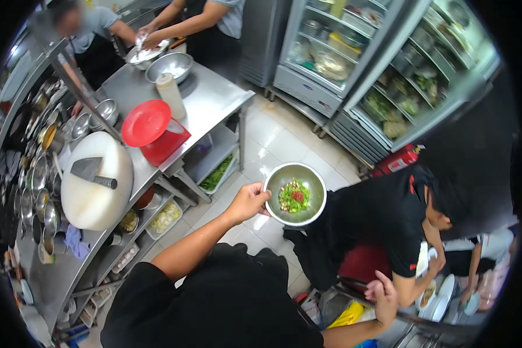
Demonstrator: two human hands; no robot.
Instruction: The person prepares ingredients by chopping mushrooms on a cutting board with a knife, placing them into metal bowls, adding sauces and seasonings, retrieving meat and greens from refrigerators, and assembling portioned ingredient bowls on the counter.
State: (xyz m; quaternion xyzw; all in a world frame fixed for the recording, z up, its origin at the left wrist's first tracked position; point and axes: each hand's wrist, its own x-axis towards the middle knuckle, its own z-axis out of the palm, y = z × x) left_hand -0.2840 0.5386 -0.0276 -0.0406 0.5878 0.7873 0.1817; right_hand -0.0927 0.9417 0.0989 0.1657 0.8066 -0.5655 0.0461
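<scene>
My left hand grips the rim of a metal bowl, thumb over the edge, and holds it out over the tiled floor. Inside lie chopped greens, pale chopped bits and a dab of red paste. My right hand is raised at the lower right, its fingers partly bent and apart, with nothing in it. It is close to a co-worker in black, who bends over plates at the right.
Left stands a steel table with a red scale, a squeeze bottle and a round chopping board bearing a cleaver. Two people work at bowls behind it. Glass-door fridges and a fire extinguisher stand ahead.
</scene>
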